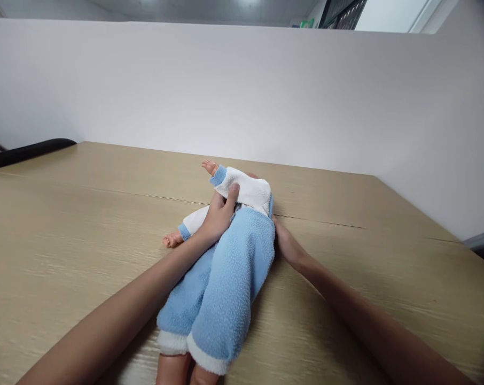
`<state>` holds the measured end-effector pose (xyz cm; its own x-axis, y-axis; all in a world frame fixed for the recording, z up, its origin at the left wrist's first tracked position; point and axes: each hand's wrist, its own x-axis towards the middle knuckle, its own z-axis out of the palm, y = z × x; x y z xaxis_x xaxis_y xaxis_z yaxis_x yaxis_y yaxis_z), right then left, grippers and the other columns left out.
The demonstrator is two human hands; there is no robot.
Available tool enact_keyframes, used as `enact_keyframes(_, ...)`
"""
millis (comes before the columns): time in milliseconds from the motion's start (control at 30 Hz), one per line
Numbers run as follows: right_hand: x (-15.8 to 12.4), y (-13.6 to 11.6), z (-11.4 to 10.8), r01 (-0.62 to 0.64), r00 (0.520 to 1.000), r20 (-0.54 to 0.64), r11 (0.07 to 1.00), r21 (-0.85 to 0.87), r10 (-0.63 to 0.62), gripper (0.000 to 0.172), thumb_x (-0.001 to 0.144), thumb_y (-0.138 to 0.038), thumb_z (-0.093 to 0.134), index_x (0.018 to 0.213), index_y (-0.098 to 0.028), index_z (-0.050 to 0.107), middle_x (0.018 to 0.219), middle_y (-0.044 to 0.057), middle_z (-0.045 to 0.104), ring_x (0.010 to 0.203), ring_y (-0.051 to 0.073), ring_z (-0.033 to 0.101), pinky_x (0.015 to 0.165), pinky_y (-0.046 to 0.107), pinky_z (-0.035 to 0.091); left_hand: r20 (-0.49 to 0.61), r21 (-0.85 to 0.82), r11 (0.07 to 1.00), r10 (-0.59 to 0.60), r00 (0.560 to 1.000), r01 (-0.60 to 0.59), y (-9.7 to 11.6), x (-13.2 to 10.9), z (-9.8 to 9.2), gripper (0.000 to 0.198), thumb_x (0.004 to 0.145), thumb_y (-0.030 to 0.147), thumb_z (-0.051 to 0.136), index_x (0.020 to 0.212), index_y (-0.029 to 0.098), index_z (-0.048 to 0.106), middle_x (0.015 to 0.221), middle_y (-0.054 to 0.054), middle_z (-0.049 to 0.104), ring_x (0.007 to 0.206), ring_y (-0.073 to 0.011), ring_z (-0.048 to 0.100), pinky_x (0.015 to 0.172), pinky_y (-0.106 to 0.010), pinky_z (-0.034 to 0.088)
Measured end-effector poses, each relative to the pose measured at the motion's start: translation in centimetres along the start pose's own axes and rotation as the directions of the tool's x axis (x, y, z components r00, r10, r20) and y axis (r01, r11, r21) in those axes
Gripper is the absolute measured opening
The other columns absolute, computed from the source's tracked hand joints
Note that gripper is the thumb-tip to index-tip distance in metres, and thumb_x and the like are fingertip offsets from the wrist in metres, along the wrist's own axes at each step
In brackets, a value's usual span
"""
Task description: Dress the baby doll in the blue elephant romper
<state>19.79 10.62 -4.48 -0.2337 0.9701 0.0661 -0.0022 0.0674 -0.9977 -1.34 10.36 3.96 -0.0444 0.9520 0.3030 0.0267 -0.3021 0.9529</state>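
Two hands on one doll (221, 251), head view only. Doll lies on the wooden table (65, 230), roughly centre, face-down or on its side — can't tell which, head is hidden behind the clothing. Its long axis runs near-to-far, tilted a bit right at the far end: bare feet at the bottom edge nearest the person, arms and shoulders at the far end. It wears blue fleece trousers (226, 278) w/ white cuffs and a white top (248, 190) w/ blue sleeve cuffs.

Left hand (218, 216) comes in from the lower left and lies over the doll's upper body, where top meets trousers. Grip is partly closed: fingers curled onto the white fabric, thumb up along the sleeve edge; looks like it's pinching cloth, though how much is unclear. Right hand (286, 243) comes from the lower right, pressed against the doll's right flank just beside the trouser waist. Fingers tucked under or behind the fleece, so can't tell how closed that grip is.

Both hands sit at the doll's far half; left is the one more on top, right is alongside. One doll arm sticks out left toward the table, the other points up and away toward the white partition (242, 96). A dark object (25, 152) sits at the table's far-left edge, well apart.
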Motion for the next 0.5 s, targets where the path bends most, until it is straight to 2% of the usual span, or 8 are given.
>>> enact_keyframes(67,-0.8,-0.6,0.1,-0.019,1.0,0.013,0.997,0.076,0.018,0.052,0.103,-0.071,0.057,0.135,-0.034,0.076,0.153,-0.003,0.071,0.158,0.023,0.047,0.138,0.041,0.021,0.008,0.026,1.0,0.015,1.0,-0.015,0.2,0.0,0.2,0.049,0.112,0.05,0.05,0.142,0.012,0.06,0.149,-0.017,0.069,0.147,-0.0302,0.059,0.124,-0.038,0.045)
enact_keyframes(133,-1.7,-1.4,0.2,-0.083,0.996,0.033,0.985,0.151,0.079,0.055,0.103,-0.071,0.058,0.141,-0.034,0.073,0.154,-0.002,0.07,0.159,0.023,0.046,0.138,0.042,0.024,0.021,0.052,0.998,0.033,0.999,-0.034,0.1,-0.1,0.5,0.049,0.111,0.05,0.052,0.14,0.012,0.061,0.145,-0.018,0.071,0.142,-0.0305,0.063,0.12,-0.038,0.047)
enact_keyframes(300,-4.2,-4.2,0.2,-0.301,0.954,0.067,0.929,0.218,0.293,0.06,0.11,-0.066,0.045,0.149,-0.027,0.068,0.137,0.006,0.08,0.141,0.03,0.066,0.126,0.047,0.046,0.1,0.107,0.988,0.104,0.99,-0.114,-0.6,0.2,1.4,0.047,0.109,0.051,0.056,0.134,0.012,0.062,0.139,-0.018,0.073,0.131,-0.0305,0.067,0.114,-0.042,0.05)
enact_keyframes(500,-7.2,-6.3,-0.7,-0.444,0.889,0.034,0.841,0.311,0.457,0.069,0.113,-0.061,0.025,0.159,-0.02,0.055,0.144,0.012,0.075,0.13,0.029,0.072,0.112,0.044,0.056,0.237,0.266,0.935,0.172,0.956,-0.234,0.0,0.0,3.3,0.033,0.108,0.045,0.055,0.124,0.016,0.063,0.125,-0.015,0.076,0.12,-0.0303,0.07,0.11,-0.046,0.052)
